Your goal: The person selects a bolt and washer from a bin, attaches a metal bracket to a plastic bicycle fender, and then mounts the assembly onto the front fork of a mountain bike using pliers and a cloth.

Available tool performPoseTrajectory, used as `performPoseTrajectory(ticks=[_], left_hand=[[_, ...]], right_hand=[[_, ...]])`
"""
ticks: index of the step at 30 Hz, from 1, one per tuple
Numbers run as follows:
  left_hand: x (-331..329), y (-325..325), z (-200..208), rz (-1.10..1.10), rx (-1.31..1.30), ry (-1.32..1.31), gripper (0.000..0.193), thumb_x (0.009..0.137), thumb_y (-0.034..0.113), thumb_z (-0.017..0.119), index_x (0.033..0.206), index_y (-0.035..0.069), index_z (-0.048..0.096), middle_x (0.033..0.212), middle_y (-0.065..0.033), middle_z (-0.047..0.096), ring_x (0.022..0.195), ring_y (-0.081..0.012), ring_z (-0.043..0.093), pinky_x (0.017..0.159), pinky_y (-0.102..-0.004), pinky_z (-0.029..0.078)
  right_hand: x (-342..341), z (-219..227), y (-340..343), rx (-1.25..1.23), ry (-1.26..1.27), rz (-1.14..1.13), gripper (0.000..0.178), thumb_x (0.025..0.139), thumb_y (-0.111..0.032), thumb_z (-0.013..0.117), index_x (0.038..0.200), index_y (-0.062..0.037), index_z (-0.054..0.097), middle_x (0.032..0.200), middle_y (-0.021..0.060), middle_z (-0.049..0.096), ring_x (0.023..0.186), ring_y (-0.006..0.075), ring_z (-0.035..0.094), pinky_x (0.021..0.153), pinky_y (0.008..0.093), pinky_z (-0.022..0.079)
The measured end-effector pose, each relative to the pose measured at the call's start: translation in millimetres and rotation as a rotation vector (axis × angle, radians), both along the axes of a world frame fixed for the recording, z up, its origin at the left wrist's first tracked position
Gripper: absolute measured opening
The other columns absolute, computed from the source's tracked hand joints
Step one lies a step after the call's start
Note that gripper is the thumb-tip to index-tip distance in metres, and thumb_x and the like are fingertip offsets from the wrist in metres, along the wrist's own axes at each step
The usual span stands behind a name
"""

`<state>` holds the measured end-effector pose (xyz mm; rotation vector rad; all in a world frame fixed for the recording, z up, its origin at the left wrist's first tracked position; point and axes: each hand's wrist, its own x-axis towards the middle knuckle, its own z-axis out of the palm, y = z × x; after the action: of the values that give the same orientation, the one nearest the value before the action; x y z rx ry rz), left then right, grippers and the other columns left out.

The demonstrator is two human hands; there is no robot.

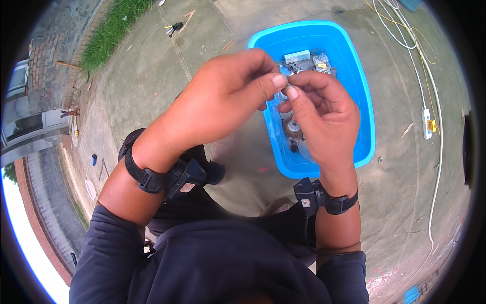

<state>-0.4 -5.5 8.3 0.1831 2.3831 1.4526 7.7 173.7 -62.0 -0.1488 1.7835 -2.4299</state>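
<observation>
Both my hands are raised over a blue plastic tub (368,121), their fingertips meeting above its left side. My left hand (217,96) is closed in a pinch of thumb and forefinger. My right hand (329,114) is pinched too, its thumb and forefinger right against the left fingertips. Something tiny and greyish seems to be between them, too small and covered to name. Inside the tub, partly hidden by my hands, lie a small pale box (297,57), a clear bag of small parts (322,64) and a round brownish part with a pale centre (292,126).
A white power strip (426,124) with a yellow plug (432,125) lies on the concrete to the right, beside long pale cables (439,152). Far left are a black tool-like object (175,27), grass (114,33) and a small blue object (94,159).
</observation>
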Motion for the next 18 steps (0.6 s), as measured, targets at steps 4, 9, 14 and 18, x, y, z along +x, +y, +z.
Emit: performPoseTrajectory(ticks=[4,9,14,18], left_hand=[[-5,2,13,-0.017,-0.123,-0.136,0.029,0.104,0.032,0.055,0.099,0.004,0.062,0.083,0.0,0.063,0.073,-0.0066,0.058,0.062,-0.0223,0.044],[1,2,5,0.009,-0.005,-0.04,0.028,0.104,0.032,0.054,0.102,0.005,0.061,0.083,0.0,0.062,0.072,-0.0062,0.06,0.059,-0.021,0.043],[3,3,4,0.018,0.097,-0.061,0.024,0.104,0.028,0.054,0.104,0.005,0.06,0.081,0.0008,0.061,0.072,-0.0053,0.059,0.058,-0.0199,0.042],[-1,2,8,-0.017,0.0,-0.084,0.024,0.105,0.028,0.052,0.101,0.005,0.06,0.077,0.001,0.061,0.067,-0.0053,0.059,0.056,-0.0196,0.041]], right_hand=[[0,-4,-3,0.092,0.088,-0.063,0.012,0.085,-0.004,0.073,0.097,-0.0021,0.069,0.088,0.0023,0.069,0.075,0.0064,0.065,0.065,0.0217,0.051],[2,-4,-4,0.067,0.102,-0.07,0.01,0.085,-0.004,0.072,0.094,-0.0023,0.069,0.087,0.0021,0.069,0.074,0.0063,0.065,0.065,0.0216,0.051],[1,-3,-5,0.052,0.085,-0.074,0.011,0.084,-0.002,0.072,0.094,-0.0027,0.069,0.086,0.0018,0.069,0.073,0.0064,0.065,0.065,0.0217,0.051],[1,-3,-3,0.157,0.137,-0.092,0.011,0.083,-0.001,0.072,0.093,-0.0031,0.069,0.086,0.0019,0.069,0.072,0.0071,0.065,0.064,0.0218,0.051]])
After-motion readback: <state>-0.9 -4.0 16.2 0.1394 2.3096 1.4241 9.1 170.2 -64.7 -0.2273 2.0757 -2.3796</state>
